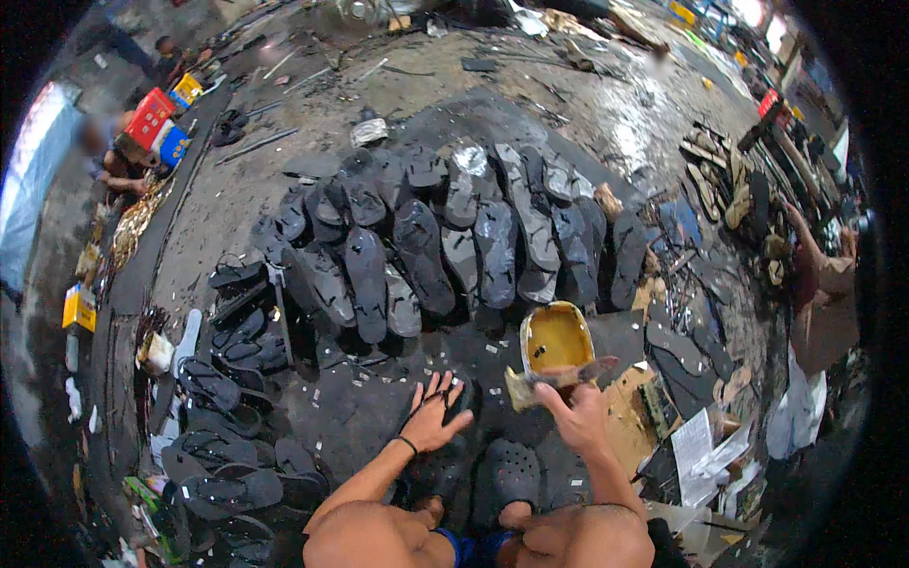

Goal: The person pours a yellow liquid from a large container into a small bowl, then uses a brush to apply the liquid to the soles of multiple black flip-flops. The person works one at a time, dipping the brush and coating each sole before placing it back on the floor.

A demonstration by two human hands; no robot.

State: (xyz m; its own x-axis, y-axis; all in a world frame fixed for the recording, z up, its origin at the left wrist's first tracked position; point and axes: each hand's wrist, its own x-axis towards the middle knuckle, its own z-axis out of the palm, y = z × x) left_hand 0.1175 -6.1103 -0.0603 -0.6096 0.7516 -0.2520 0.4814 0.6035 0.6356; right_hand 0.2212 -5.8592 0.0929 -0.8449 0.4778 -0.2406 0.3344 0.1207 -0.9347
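Note:
My right hand (579, 418) is closed on a flat, stained brush (523, 386), its yellowish end pointing left. It is held at the near rim of a pale tub (526, 331) with amber, glue-like liquid inside. With fingers spread, my left hand (434, 417) rests on or just above a dark sandal sole (461, 396), which is partly hidden by the hand. Ahead of both hands lie rows of dark sandal soles (423, 256), several with shiny wet-looking faces and some overlapping.
Finished-looking black flip-flops (232, 488) pile up at left. Cardboard (627, 417) and white papers (699, 454) lie to the right, beside loose dark soles (674, 348). My clog (508, 473) is near the tub. Other people (123, 175) sit at far left and right (824, 275).

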